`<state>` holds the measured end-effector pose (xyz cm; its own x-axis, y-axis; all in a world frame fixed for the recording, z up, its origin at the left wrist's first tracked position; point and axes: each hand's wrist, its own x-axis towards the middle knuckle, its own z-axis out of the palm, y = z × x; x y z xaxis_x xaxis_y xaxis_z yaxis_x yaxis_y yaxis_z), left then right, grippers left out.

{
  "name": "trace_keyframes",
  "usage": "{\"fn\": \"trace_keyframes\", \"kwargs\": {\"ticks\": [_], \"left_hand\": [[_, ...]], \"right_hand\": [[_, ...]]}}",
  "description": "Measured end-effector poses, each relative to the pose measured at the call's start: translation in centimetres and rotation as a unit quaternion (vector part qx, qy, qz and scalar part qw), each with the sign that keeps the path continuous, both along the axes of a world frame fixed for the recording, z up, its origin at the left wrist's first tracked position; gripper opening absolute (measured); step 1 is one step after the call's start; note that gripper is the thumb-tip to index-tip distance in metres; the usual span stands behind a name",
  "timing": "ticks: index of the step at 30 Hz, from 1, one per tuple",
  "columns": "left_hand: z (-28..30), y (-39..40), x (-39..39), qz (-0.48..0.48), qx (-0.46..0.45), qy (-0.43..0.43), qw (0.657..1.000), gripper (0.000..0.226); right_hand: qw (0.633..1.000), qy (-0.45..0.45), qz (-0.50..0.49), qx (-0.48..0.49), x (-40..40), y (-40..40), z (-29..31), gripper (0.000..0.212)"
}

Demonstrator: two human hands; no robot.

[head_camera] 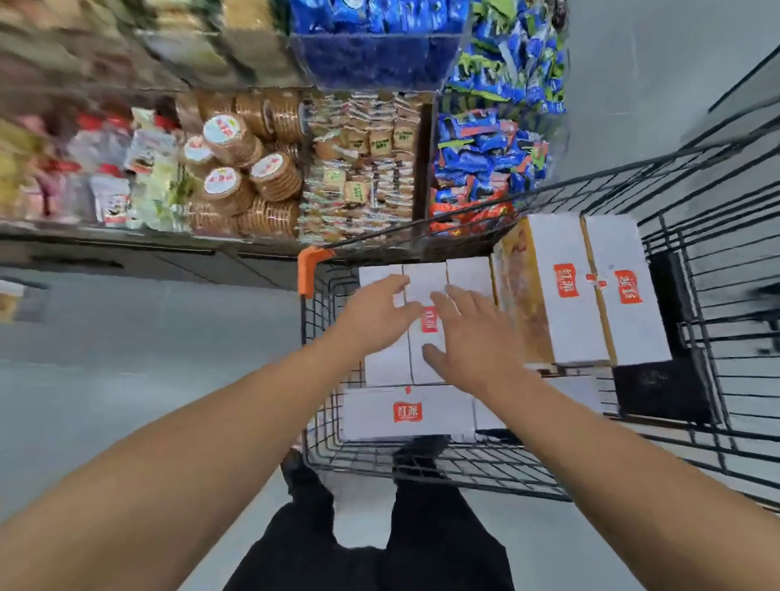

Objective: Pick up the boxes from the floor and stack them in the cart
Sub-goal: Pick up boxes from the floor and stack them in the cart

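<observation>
Nearest to me are my own legs in dark trousers (368, 555), standing on the grey floor (114, 374) at the near end of the cart (431, 465). No box shows on the visible floor.

Both forearms reach forward over the cart's near rim. My left hand (373, 316) lies palm down with fingers spread on the flat boxes (389, 362) in the cart's left half; it is open and grips nothing. My right hand (475, 336) is likewise open, fingers splayed, over the same row, partly covering a red label. Whether it presses on the cardboard or hovers just above, I cannot tell because of motion blur.

Below the hands, nearer to me, one more white box (402, 413) lies flat with its red label facing up. To the right, two upright boxes (598, 286) stand side by side, touching each other, just beside the flat row.

Step in hand, by my judgement: seating and squaring a box placed in the cart. The next move calls for lifting both hands clear, turning to the floor to locate the next box, and taking it with both hands.

Beyond the cart, store shelves (240, 176) carry packaged snacks; these are not part of the task.
</observation>
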<state>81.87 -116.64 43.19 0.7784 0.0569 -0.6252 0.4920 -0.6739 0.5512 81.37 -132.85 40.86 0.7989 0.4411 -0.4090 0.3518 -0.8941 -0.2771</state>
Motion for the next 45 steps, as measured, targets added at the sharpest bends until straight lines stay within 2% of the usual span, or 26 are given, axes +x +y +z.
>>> {"fn": "trace_keyframes", "kwargs": {"ticks": [4, 9, 12, 16, 24, 28, 35, 45], "left_hand": [[1.8, 10.7, -7.4, 0.099, 0.048, -0.027, 0.994, 0.045], [3.3, 24.3, -18.0, 0.218, 0.059, -0.024, 0.974, 0.076], [3.8, 33.4, -25.0, 0.261, 0.070, -0.049, 0.962, 0.062], [4.8, 42.8, -31.6, 0.290, 0.100, -0.086, 0.948, 0.061], [6.9, 61.7, -42.4, 0.462, 0.119, -0.106, 0.873, 0.059], [7.0, 68.8, -43.7, 0.487, 0.145, -0.106, 0.855, 0.062], [6.3, 86.6, -41.6, 0.545, 0.222, -0.112, 0.801, 0.058], [4.6, 107.1, -37.2, 0.618, 0.193, -0.097, 0.756, 0.056]], "right_hand": [[0.994, -0.012, 0.113, -0.003, -2.4, 10.8, 2.1, 0.067], [0.968, -0.047, 0.246, -0.003, -7.6, 25.1, 4.2, 0.069], [0.957, -0.067, 0.281, 0.010, -12.4, 34.9, 5.2, 0.067], [0.953, -0.070, 0.295, 0.019, -17.0, 45.4, 5.9, 0.060], [0.912, -0.067, 0.402, 0.038, -23.4, 67.0, 8.3, 0.064], [0.905, -0.060, 0.418, 0.051, -22.8, 74.7, 8.0, 0.065], [0.899, -0.026, 0.430, 0.080, -18.1, 94.7, 5.5, 0.063], [0.886, 0.015, 0.459, 0.061, -12.8, 117.5, 3.7, 0.058]]}}
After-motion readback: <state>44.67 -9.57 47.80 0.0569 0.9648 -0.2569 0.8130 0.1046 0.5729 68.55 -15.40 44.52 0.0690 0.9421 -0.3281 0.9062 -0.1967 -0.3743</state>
